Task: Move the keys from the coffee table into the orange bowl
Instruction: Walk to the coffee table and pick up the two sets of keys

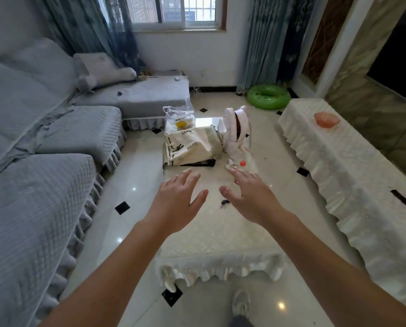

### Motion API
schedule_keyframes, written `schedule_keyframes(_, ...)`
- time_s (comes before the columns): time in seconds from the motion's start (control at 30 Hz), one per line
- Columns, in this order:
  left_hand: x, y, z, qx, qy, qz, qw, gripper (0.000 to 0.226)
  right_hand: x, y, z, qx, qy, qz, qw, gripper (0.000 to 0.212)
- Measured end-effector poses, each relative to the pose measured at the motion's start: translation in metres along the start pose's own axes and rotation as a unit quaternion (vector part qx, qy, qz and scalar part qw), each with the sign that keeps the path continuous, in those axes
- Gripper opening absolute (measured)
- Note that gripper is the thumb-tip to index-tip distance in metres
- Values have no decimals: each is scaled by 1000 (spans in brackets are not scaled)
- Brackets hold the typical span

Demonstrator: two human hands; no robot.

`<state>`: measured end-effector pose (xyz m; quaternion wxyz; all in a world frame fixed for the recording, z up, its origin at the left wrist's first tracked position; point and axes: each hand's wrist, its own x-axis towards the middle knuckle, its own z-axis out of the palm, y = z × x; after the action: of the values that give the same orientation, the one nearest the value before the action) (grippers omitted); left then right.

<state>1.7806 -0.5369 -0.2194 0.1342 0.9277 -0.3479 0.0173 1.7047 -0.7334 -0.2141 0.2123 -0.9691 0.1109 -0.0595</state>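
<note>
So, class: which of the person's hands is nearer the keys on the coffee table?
The right hand. Its thumb sits just right of the keys, nearly over them. The left hand hovers open further off, to their left.

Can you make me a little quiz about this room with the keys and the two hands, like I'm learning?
1. True or false: the right hand is already holding the keys.
2. Where is the orange bowl? A) on the grey sofa B) on the long cloth-covered cabinet at the right C) on the floor by the green swim ring
3. Fill in: the keys lie on the coffee table, just below the thumb of the ____ hand.

Key
1. False. Both it and the left hand are open and empty above the table.
2. B
3. right
</note>
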Motion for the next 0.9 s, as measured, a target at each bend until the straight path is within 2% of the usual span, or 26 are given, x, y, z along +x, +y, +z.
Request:
schedule_keyframes(0.13,47,-11,27,5,-31,-20,999,69,53,30,18,24,-18,-3,1000,70)
schedule_keyframes(0.27,92,-17,56,0,-52,-75,996,69,111,65,38,53,-50,0,997,69)
schedule_keyframes(0.53,147,-44,125,-6,-96,-146,985,68,199,110,103,65,-127,7,990,71)
schedule_keyframes(0.9,182,-114,302,-39,-132,-196,971,62,243,184,271,52,-186,75,978,72)
